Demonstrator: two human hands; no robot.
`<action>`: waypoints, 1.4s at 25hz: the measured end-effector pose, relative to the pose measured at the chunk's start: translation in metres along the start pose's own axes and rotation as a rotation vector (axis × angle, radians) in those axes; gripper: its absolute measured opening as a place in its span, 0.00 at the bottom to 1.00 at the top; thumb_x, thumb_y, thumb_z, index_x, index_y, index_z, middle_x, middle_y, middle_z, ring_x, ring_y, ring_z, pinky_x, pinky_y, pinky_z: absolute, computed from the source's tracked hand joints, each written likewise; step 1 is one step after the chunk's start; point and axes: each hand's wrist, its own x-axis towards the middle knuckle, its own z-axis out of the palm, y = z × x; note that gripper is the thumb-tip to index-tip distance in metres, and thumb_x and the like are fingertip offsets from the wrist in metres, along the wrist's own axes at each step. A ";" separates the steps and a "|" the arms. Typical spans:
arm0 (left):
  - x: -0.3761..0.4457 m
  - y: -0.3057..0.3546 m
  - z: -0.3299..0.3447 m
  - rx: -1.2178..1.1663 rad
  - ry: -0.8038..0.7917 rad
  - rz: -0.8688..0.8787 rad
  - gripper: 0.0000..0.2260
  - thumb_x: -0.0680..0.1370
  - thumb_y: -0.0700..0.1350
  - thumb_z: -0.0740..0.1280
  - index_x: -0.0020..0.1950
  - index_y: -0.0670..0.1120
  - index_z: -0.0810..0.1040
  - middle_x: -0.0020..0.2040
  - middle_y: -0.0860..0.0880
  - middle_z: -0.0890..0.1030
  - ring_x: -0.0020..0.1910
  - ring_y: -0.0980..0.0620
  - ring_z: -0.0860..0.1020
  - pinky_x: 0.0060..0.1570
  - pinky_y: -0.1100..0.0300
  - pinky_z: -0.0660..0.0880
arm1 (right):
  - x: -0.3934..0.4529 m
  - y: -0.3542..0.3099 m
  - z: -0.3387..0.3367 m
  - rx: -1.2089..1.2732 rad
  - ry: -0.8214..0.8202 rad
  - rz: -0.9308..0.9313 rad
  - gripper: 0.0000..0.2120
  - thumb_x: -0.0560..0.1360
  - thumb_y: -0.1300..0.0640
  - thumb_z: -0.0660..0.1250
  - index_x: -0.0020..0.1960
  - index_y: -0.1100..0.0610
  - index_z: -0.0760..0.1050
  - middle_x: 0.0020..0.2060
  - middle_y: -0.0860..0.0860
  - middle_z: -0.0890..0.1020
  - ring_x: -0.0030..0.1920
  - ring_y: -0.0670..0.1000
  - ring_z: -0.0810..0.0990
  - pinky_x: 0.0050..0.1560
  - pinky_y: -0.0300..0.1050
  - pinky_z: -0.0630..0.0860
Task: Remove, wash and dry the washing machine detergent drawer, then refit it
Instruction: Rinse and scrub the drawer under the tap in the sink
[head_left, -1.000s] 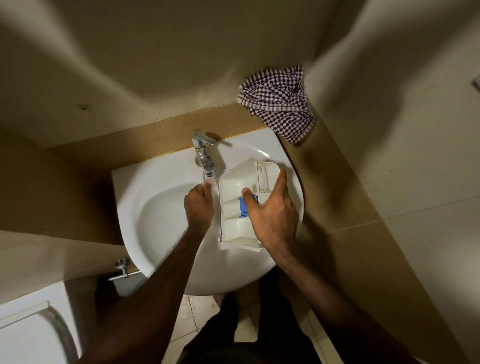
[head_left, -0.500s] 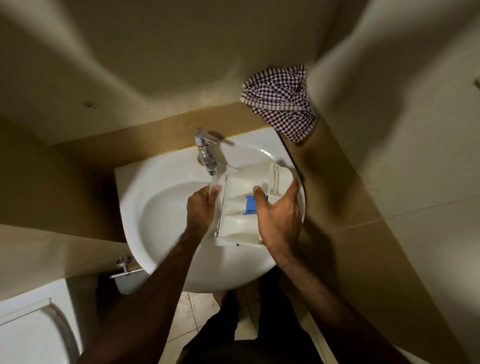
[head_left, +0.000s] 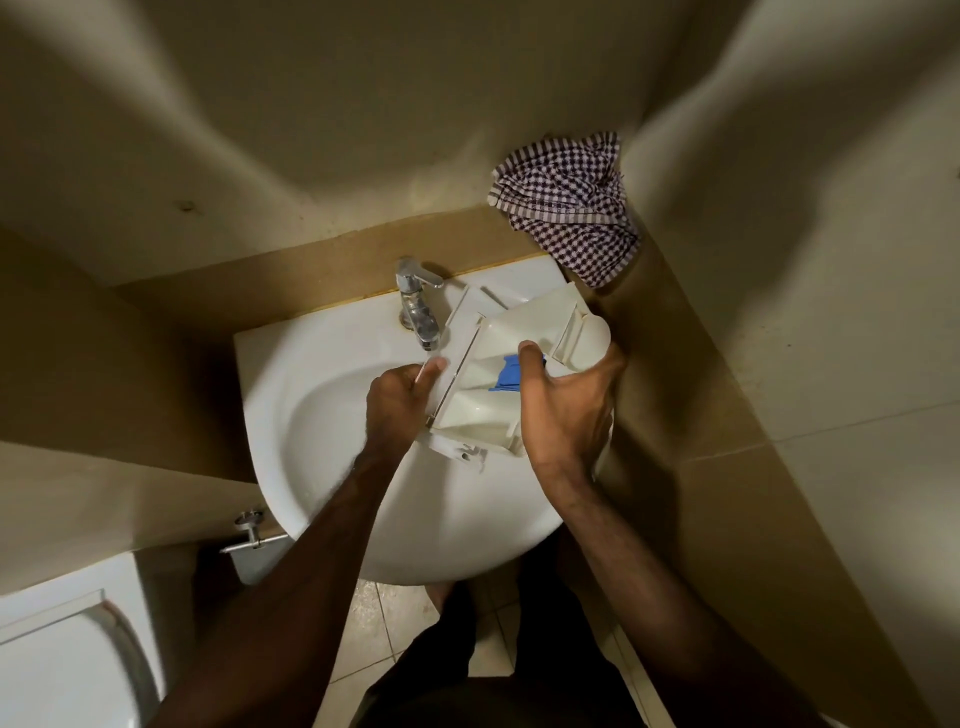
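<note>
The white plastic detergent drawer, with a blue insert in its middle compartment, is held tilted over the right half of the white sink. My right hand grips its right side, thumb over the rim beside the blue insert. My left hand holds the drawer's left edge, just under the spout of the chrome tap. Whether water is running I cannot tell.
A checked purple-and-white cloth lies crumpled on the tan ledge in the back right corner. Walls close in on the back and right. A white toilet is at the lower left, a chrome valve beside it.
The drawer has swung with its far end moving right and up toward the cloth. Both hands kept their hold and shifted slightly with it.
</note>
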 end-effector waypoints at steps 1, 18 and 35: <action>0.003 -0.002 -0.002 -0.083 -0.075 0.013 0.24 0.81 0.58 0.68 0.29 0.48 0.73 0.26 0.54 0.72 0.29 0.54 0.69 0.35 0.56 0.70 | 0.002 -0.001 0.001 -0.001 0.006 -0.005 0.40 0.72 0.42 0.78 0.76 0.54 0.64 0.66 0.50 0.80 0.63 0.55 0.82 0.60 0.56 0.81; 0.016 -0.005 -0.014 -0.525 -0.227 -0.201 0.04 0.79 0.45 0.73 0.50 0.47 0.87 0.41 0.49 0.86 0.36 0.53 0.81 0.37 0.59 0.79 | 0.017 0.000 0.003 0.237 -0.042 0.092 0.37 0.73 0.48 0.79 0.74 0.56 0.64 0.59 0.47 0.79 0.57 0.51 0.82 0.57 0.46 0.82; 0.039 0.008 -0.009 -0.398 -0.183 -0.303 0.07 0.81 0.46 0.71 0.48 0.42 0.83 0.41 0.42 0.80 0.40 0.46 0.75 0.35 0.59 0.69 | 0.088 0.042 -0.029 -0.827 -0.077 -1.352 0.41 0.78 0.27 0.63 0.75 0.59 0.73 0.54 0.59 0.82 0.52 0.59 0.82 0.65 0.67 0.76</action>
